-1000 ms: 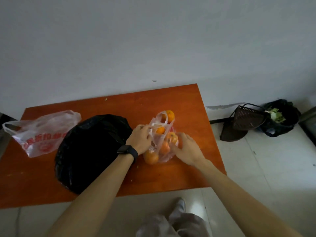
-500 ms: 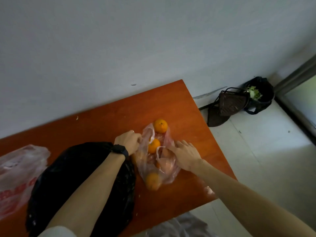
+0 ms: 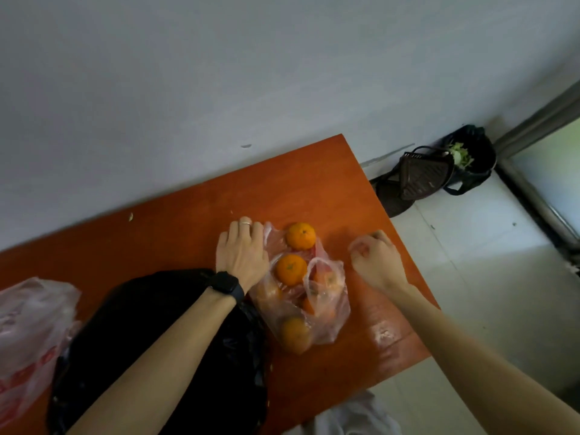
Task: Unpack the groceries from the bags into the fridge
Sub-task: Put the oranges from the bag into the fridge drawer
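Head view: bag (image 3: 329,312), long axis toward far edge of desk (image 3: 175,240), was touched by flat left grip (image 3: 243,255); right grip (image 3: 376,262) was curled, hold unclear.

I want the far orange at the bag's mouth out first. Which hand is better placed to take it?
Left. The left hand lies right beside the far orange, against the bag; the right hand sits apart from both, with its fingers curled.

Home room, orange table (image 3: 194,221), grocery bags (image 3: 28,324), tiled floor (image 3: 489,277)
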`<control>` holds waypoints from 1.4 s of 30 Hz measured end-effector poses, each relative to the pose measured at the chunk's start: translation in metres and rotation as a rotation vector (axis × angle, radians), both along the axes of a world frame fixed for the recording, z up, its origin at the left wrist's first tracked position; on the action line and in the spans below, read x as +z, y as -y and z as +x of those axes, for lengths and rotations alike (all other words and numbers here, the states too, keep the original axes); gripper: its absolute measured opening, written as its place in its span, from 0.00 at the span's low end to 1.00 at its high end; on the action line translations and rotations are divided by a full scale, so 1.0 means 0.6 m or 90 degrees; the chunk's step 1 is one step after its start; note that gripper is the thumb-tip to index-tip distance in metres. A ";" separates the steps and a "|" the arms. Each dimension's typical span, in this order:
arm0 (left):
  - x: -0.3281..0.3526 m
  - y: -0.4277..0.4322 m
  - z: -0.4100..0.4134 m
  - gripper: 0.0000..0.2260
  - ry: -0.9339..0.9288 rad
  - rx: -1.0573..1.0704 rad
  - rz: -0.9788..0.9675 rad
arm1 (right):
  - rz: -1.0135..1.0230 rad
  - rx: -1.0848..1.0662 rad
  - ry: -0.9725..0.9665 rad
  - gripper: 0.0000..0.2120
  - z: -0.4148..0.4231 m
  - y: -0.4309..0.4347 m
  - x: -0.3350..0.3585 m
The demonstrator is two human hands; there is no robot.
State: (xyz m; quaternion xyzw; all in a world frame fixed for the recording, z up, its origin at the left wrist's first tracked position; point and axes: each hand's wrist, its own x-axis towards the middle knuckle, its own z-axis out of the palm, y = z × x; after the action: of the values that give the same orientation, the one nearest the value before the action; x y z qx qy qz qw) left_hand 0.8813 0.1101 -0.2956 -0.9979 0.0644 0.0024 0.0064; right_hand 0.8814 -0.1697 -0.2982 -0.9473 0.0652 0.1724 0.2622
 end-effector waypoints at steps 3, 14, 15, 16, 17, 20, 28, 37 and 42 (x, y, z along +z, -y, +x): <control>0.006 0.029 0.001 0.17 0.060 -0.181 -0.063 | 0.027 -0.002 0.094 0.11 0.034 -0.052 0.016; -0.061 0.036 0.012 0.37 -0.330 -0.259 0.076 | -0.073 0.242 -0.078 0.35 0.070 -0.129 -0.057; -0.062 0.037 0.012 0.38 -0.325 -0.255 0.072 | -0.058 0.221 -0.067 0.35 0.067 -0.125 -0.060; -0.062 0.036 0.012 0.38 -0.322 -0.250 0.065 | -0.034 0.197 -0.053 0.34 0.063 -0.119 -0.059; -0.059 0.035 0.011 0.38 -0.320 -0.246 0.058 | -0.002 0.167 -0.035 0.33 0.056 -0.113 -0.054; -0.042 0.026 0.011 0.38 -0.318 -0.233 0.027 | 0.091 0.070 0.031 0.32 0.027 -0.088 -0.024; 0.087 0.048 -0.011 0.36 -0.222 -0.136 -0.250 | 0.356 -0.181 0.179 0.32 -0.122 0.021 0.120; 0.250 0.359 -0.132 0.30 -0.128 -0.305 -0.537 | 0.308 -0.395 0.354 0.33 -0.431 0.243 0.269; 0.309 0.614 -0.330 0.31 -0.235 -0.494 -0.602 | 0.213 -0.522 0.445 0.33 -0.687 0.374 0.327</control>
State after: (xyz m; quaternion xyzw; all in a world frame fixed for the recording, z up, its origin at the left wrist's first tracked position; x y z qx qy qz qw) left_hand 0.6836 -0.2580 -0.1101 -0.7803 0.4153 0.1427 -0.4453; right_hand 0.4695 -0.3940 -0.1017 -0.7907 0.3090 -0.2597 0.4603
